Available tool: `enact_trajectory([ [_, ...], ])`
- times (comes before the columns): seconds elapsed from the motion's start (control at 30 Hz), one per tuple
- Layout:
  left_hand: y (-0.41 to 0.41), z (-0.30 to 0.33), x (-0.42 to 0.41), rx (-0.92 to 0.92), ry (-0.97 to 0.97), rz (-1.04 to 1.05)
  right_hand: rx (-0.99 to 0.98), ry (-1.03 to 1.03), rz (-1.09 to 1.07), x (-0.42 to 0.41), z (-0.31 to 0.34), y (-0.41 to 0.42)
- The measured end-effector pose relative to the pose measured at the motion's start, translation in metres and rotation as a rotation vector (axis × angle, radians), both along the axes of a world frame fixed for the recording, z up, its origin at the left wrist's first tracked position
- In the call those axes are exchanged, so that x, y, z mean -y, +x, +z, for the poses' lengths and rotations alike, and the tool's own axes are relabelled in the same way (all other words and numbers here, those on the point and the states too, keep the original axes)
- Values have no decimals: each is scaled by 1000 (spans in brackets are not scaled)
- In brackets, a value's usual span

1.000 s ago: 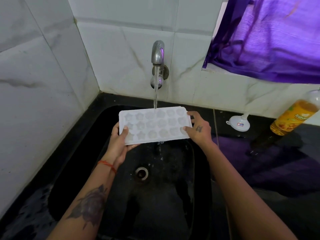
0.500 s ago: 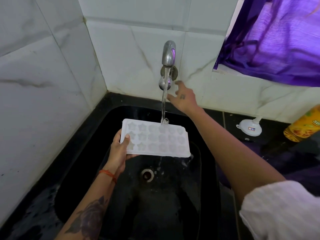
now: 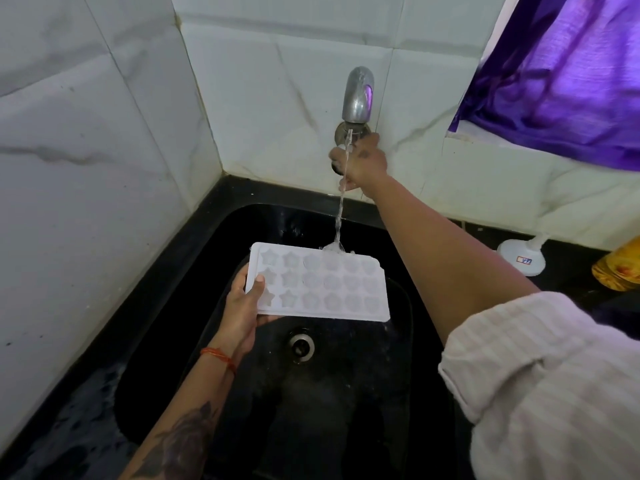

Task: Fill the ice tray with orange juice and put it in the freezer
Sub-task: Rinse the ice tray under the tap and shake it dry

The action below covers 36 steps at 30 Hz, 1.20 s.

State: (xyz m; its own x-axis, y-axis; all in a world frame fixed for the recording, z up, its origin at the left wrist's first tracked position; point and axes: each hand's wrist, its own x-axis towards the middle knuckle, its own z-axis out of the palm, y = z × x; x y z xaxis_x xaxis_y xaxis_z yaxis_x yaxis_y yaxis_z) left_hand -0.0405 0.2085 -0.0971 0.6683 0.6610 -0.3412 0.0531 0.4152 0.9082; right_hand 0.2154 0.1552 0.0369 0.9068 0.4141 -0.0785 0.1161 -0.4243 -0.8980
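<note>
One hand only is now supporting the ice tray [image 3: 318, 284]: the left hand [image 3: 242, 306] is gripping its left end, thumb pressing on the top face and fingers curling beneath, while the tray is hanging level above the black sink [image 3: 166, 306], slightly left of the drain [image 3: 302, 345]. A second ago both hands were holding the tray. The right hand [image 3: 363, 164] has since been leaving the right end and is now closing round the knob under the tap [image 3: 358, 95] at the far wall, fingers curling on it, though the knob itself is mostly hidden behind the hand.

Water is falling in a thin stream and striking the tray's far edge. The stream is looking narrower than half a second ago, so in my judgement the person is shutting the water off and the rinse is ending. No juice is yet showing in the star-shaped cells; filling is not yet started.

The right arm is stretching forward and up across the sink, a white sleeve [image 3: 540, 382] bunching at the elbow. The left forearm is angling up from the near left, wrist bending slightly back. A white funnel [image 3: 521, 259] and an orange juice bottle [image 3: 616, 271] are standing on the counter at far right, well apart from the tray.
</note>
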Motion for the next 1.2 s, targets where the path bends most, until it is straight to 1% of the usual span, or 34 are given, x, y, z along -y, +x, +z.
enact_trajectory([
  [0.07, -1, 1, 1, 1, -14, 0, -157, 85, 16, 5, 5, -2],
  [0.17, -4, 3, 3, 2, -37, 4, -266, 104, 88, 25, 6, -7],
  [0.23, -5, 4, 3, 4, -56, 14, -203, -38, 92, 51, -7, -18],
  [0.3, -7, 5, 4, 6, -71, 23, -119, -199, 42, 88, -31, -36],
  [0.33, -8, 5, 5, 8, -82, 27, -139, -240, 23, 107, -44, -47],
  [0.37, -9, 5, 6, 10, -100, 30, -215, -265, 26, 126, -57, -60],
  [0.43, -11, 3, 10, 8, -141, 20, -484, -226, 104, 154, -78, -83],
  [0.47, -12, 2, 12, 2, -156, 13, -607, -156, 144, 163, -85, -93],
  [0.5, -13, 0, 14, -7, -168, 4, -682, -67, 151, 170, -89, -100],
  [0.53, -15, -2, 16, -20, -178, -7, -695, 6, 127, 176, -92, -105],
  [0.6, -18, -5, 22, -61, -196, -37, -626, 87, 65, 184, -92, -111],
  [0.67, -21, -7, 29, -127, -215, -70, -546, 111, 38, 186, -85, -114],
  [0.73, -23, -8, 37, -213, -219, -102, -439, 84, 26, 186, -73, -118],
  [0.87, -22, -8, 52, -388, -200, -207, -143, 14, 57, 184, -44, -132],
  [1.0, -17, -1, 64, -364, -222, -255, 76, 5, 132, 187, -22, -151],
  [1.13, -16, 4, 65, -315, -246, -259, 288, -96, 171, 191, -8, -164],
  [1.2, -17, 4, 64, -276, -274, -258, 347, -98, 192, 194, -3, -169],
])
